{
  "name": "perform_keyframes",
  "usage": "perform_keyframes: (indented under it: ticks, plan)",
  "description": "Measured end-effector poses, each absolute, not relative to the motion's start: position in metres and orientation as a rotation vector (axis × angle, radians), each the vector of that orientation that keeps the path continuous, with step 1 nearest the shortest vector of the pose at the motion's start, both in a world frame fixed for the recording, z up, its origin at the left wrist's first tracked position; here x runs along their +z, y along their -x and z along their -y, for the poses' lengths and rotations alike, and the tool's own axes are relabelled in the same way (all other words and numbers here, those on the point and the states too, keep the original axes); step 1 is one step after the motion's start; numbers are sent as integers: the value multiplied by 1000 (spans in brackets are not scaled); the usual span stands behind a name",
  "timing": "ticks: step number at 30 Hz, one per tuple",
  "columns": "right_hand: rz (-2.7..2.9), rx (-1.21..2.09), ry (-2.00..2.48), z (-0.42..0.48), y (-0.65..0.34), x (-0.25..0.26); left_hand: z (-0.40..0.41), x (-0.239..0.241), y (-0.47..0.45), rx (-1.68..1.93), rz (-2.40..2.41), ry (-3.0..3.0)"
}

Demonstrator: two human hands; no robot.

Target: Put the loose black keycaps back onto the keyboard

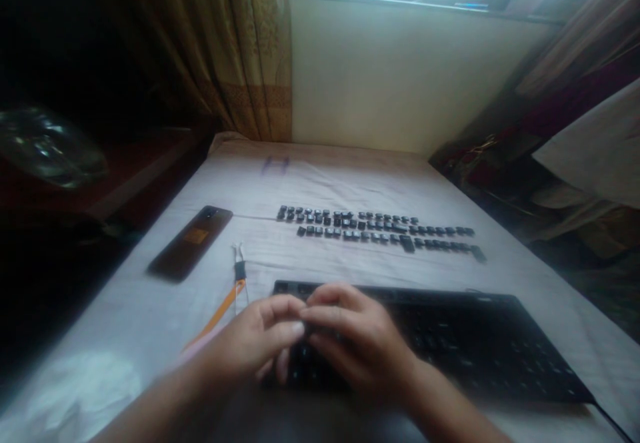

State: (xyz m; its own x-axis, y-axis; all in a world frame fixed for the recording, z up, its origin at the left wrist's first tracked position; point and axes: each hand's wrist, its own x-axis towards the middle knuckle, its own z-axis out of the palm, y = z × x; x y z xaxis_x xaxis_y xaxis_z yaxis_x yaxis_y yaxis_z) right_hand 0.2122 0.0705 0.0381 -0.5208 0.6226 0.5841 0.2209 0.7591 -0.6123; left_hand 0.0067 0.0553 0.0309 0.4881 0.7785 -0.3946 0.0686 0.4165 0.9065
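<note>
A black keyboard [465, 336] lies along the near part of the cloth-covered surface, its left end partly hidden by my hands. Over that end my left hand [273, 330] is closed, thumb and forefinger brought together. My right hand [355, 326] meets it there with fingertips pinched, and whatever sits between the fingertips is too small and blurred to name. Beyond the keyboard, several loose black keycaps [345, 235] are laid out in rows. Left of my hands lies a tool with two bent wire prongs [240, 270] and an orange strip [220, 313], its near end hidden by my left arm.
A dark smartphone [193, 243] rests at the left of the pale cloth [255, 196]. Crumpled white material [85, 390] is at the lower left. A cable [613, 420] leaves the keyboard's right corner. A curtain [250, 50] and wall [380, 76] stand behind.
</note>
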Motion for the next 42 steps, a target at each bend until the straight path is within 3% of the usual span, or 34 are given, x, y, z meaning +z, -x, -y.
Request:
perform_keyframes:
  ticks: [9, 16, 27, 34, 42]
  plan:
    - [2058, 480, 736, -66, -208, 41, -54, 40, -9, 548, -986, -1077]
    - [2086, 729, 599, -69, -214, 47, -55, 34, 0, 493, -838, -1073]
    - [2072, 726, 673, -69, -212, 44, -57, 31, 4, 445, -888, -1168]
    - [2188, 622, 987, -72, -216, 37, -78, 26, 26, 899, -1462, -1718]
    - [2418, 651, 1308, -74, -197, 37, -84, 8, 30, 778, -1439, -1916]
